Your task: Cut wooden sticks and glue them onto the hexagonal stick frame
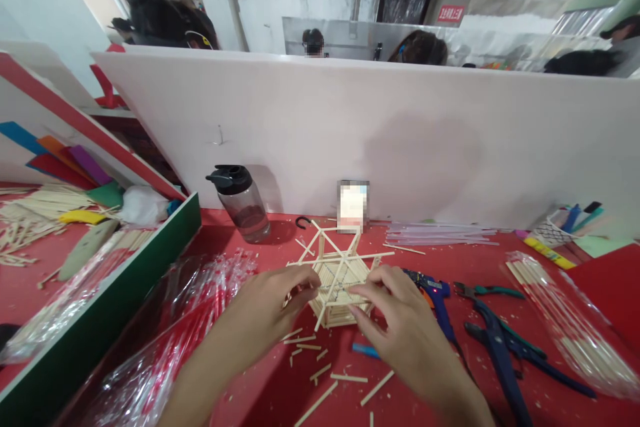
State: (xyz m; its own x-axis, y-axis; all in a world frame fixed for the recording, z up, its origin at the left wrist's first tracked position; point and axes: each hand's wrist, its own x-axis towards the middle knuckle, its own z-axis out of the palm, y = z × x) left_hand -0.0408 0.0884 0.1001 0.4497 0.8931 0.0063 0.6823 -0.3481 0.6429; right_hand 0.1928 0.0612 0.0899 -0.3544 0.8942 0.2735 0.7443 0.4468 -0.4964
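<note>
A hexagonal frame of pale wooden sticks (345, 268) sits on the red tabletop, with crossing sticks over its top and short uprights at its corners. My left hand (277, 297) is at its left side, fingers curled and closed on the edge. On the right side, my right hand (400, 313) has its thumb and fingertips closed around the near right rim. Exactly which sticks the fingertips press is partly hidden. Short cut stick pieces (350, 378) lie scattered in front of the frame.
A blue glue gun (436, 288), cutters (493, 327) and bagged sticks (570, 320) lie to the right. Plastic wrappers (175, 327) lie left, beside a green divider (115, 300). Behind stand a water bottle (245, 207), a blurred phone-like object (353, 207) and a white partition (310, 120). Glue sticks (440, 233) lie at the back.
</note>
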